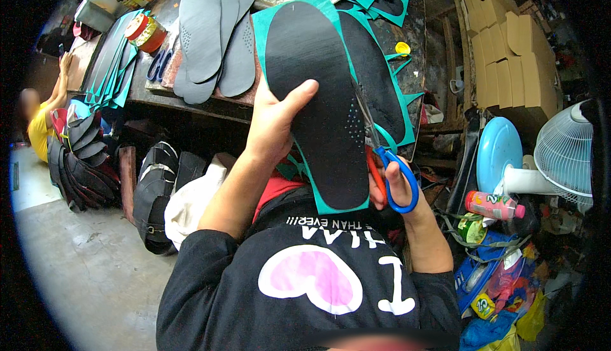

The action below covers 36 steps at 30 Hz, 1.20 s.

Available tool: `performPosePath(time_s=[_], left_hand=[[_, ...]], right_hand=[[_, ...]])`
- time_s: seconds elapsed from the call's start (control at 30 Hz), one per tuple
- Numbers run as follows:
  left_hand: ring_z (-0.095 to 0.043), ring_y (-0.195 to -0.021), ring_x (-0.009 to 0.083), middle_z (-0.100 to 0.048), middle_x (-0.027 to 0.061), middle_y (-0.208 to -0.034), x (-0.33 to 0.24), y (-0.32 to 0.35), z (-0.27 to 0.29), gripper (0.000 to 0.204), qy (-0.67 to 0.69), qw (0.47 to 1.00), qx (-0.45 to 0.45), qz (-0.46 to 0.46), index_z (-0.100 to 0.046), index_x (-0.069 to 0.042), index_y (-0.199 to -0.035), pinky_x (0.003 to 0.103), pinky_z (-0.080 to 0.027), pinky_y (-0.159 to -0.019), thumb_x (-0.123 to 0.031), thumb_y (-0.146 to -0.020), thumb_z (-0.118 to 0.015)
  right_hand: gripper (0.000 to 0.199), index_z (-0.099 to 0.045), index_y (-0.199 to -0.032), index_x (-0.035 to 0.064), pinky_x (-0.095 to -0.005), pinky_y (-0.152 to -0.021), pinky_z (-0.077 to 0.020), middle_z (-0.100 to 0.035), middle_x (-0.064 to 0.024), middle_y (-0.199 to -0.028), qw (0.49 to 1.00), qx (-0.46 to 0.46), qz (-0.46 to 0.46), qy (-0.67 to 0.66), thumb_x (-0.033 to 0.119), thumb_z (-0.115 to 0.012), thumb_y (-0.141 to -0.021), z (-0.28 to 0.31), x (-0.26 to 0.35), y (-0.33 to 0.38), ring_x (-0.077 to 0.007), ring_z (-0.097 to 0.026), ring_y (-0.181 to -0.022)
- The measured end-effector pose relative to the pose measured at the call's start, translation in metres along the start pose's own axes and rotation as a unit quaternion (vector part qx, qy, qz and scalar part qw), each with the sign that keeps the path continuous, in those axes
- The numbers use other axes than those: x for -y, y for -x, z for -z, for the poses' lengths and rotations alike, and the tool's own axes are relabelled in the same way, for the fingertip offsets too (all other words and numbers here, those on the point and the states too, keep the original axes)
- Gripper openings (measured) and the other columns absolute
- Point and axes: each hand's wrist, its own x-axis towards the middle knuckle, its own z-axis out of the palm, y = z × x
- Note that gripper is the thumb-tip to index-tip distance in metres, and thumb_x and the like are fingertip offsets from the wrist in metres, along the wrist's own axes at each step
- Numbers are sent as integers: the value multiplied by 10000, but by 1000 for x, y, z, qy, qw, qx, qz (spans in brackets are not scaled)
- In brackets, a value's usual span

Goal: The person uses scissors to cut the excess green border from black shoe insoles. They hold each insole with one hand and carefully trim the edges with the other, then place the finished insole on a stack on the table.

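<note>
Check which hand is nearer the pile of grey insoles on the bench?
Left. The left hand grips the black insole just below the grey insoles; the right hand works the blue scissors lower and further right.

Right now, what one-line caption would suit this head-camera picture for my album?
Left hand holds a black insole on teal backing while the right hand trims it with blue-handled scissors.

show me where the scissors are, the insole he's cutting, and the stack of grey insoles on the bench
scissors (396, 182), head view, on the blue handle loop in the right hand.
black insole (321, 96), head view, on its dark middle, above the left thumb.
grey insoles (202, 29), head view, on the top one of the stack.
</note>
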Motion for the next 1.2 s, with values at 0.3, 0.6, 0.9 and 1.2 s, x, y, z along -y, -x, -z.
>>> performPosePath(time_s=[0.3,0.6,0.9,1.2], left_hand=[[-613,-933,179,-615,95,-1082,19,14,-12,427,-90,996,18,-18,-484,-8,-1215,321,-514,-805,-77,-839,-675],[-586,-953,157,-606,81,-1097,19,14,-15,471,-77,995,46,39,-492,3,-1223,307,-487,-845,-125,-825,-709],[-597,-990,176,-606,108,-1113,-3,-8,-2,514,-63,993,81,63,-480,-9,-1235,318,-496,-846,-130,-798,-722],[-606,-822,120,-632,72,-979,0,-12,-13,362,-143,988,54,0,-540,19,-1132,268,-516,-715,-193,-871,-672]], right_hand=[[991,-322,-1396,-30,-379,-1069,-318,-420,-154,-1389,992,34,68,-105,755,-408,-797,-10,9,-12,-252,-414,-1276],[997,-404,-1337,-37,-370,-1010,-361,-505,-147,-1284,991,-44,107,-66,789,-376,-779,-15,12,-21,-243,-484,-1182],[833,-538,-937,-1,-216,-370,-363,-488,-23,-512,996,15,40,-73,799,-390,-759,12,9,-18,-110,-477,-404],[797,-540,-971,15,-221,-398,-384,-493,-22,-517,948,-176,258,-64,774,-368,-799,-30,32,-60,-118,-490,-423]])
